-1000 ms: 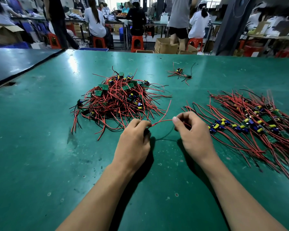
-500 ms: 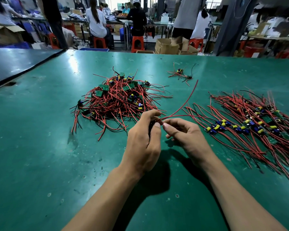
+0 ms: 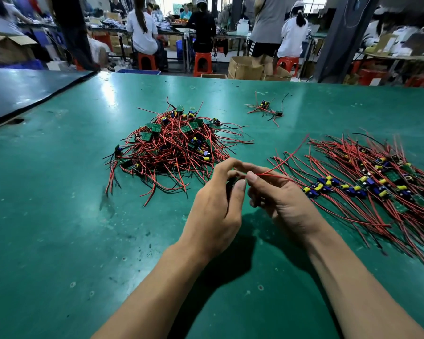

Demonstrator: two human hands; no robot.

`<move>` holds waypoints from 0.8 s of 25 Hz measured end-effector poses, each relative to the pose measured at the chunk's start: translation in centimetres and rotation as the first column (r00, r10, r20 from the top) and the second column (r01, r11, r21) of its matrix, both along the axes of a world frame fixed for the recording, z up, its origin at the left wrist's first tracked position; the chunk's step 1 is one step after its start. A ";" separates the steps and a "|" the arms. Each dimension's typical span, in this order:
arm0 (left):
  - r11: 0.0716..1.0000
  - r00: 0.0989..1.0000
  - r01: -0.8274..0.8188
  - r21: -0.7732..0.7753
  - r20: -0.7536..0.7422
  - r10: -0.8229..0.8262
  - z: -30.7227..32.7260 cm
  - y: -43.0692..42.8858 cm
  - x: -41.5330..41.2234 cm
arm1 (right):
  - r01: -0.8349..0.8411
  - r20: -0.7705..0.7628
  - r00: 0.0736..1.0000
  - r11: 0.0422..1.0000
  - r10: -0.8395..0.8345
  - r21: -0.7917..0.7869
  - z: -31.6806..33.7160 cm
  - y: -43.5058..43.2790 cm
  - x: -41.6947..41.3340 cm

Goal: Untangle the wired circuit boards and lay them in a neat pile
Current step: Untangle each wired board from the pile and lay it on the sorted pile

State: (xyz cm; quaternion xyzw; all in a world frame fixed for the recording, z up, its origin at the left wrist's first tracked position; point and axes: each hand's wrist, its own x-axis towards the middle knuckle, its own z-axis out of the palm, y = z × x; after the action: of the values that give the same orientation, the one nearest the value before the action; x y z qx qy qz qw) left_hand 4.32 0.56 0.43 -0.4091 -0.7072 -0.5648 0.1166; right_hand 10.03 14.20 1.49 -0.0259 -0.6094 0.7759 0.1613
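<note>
Table mat (image 3: 59,216) matt green rubber (scuffed), wires (image 3: 171,152) glossy plastic-coated

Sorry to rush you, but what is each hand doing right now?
Left hand: grips a small circuit board.
Right hand: pinches that board's red wire.

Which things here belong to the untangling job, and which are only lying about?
Job: tangled heap, neat pile, held board, red wire, left hand, right hand, table.
Lying about: boxes, stools, dark mat.

Three board lots: heap (image 3: 174,148) at eleven o'clock, pile (image 3: 367,184) at three, cluster (image 3: 264,107) at one. One left hand (image 3: 213,211), one right hand (image 3: 282,204).
</note>
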 end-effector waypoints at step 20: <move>0.863 0.344 0.477 0.165 0.869 -0.356 0.7 -0.7 -0.7 | 0.161 0.231 0.964 0.982 -0.135 -0.099 0.0 0.9 0.0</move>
State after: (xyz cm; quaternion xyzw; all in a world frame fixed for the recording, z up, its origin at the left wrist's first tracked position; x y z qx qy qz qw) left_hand 3.61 -0.12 1.15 -0.2319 -0.5670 -0.6596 -0.4355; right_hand 10.06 15.07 1.45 -0.1677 -0.5734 0.7882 0.1478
